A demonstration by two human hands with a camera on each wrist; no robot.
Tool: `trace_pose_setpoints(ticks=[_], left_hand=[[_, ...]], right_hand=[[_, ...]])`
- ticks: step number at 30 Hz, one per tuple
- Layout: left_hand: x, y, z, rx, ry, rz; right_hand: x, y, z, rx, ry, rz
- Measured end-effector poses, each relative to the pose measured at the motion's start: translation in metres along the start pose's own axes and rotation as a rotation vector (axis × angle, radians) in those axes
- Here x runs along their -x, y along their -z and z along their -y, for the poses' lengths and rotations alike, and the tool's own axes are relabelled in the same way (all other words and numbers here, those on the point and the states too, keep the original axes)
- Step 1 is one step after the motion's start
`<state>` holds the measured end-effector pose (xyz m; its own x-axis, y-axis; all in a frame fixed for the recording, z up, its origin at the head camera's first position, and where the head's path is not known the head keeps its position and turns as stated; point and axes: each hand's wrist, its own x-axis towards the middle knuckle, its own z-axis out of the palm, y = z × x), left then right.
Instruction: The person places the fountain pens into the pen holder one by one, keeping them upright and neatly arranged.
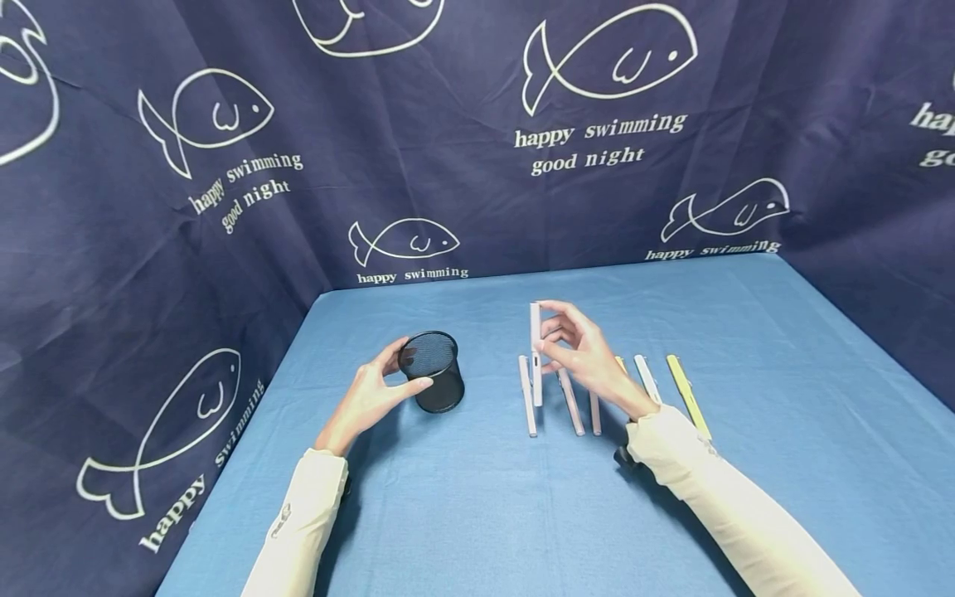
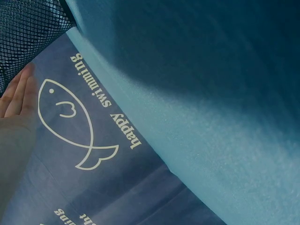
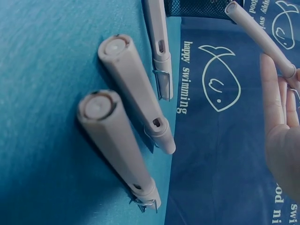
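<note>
My left hand (image 1: 366,400) holds a black mesh pen cup (image 1: 440,390) around its side, thumb at the near side and fingers behind. Part of the cup's mesh (image 2: 28,33) and those fingers (image 2: 21,91) show in the left wrist view. With thumb and fingertips, my right hand (image 1: 588,355) pinches a pale pink pen (image 1: 535,327) nearly upright, above several like it on the cloth. Lying there are one pink pen (image 1: 526,402) beside the held one, another (image 1: 571,405), and a third (image 1: 595,414) partly hidden by the hand.
Right of my right hand lie a white pen (image 1: 646,378) and a yellow pen (image 1: 688,396). Another yellow tip (image 1: 621,362) peeks out behind the wrist. Blue cloth (image 1: 462,514) covers the table, and dark curtains (image 1: 485,191) with fish prints hang at the back and sides.
</note>
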<state>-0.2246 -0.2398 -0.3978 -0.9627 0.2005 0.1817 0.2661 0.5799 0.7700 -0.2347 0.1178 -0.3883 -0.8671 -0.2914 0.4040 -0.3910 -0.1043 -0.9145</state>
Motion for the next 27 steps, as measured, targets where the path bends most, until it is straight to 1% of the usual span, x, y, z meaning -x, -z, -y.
trace_pose_setpoints(ticks=[6,14,27], left_hand=[[0.0,0.0,0.0,-0.001,-0.001,-0.002],[0.0,0.0,0.0,-0.006,-0.002,0.0],[0.0,0.001,-0.001,-0.009,0.013,0.005]], right_hand=[[-0.001,-0.003,0.002,0.009,0.01,-0.004],[-0.003,-0.006,0.003,0.019,-0.005,-0.009],[-0.008,-0.011,0.007,0.023,0.002,0.014]])
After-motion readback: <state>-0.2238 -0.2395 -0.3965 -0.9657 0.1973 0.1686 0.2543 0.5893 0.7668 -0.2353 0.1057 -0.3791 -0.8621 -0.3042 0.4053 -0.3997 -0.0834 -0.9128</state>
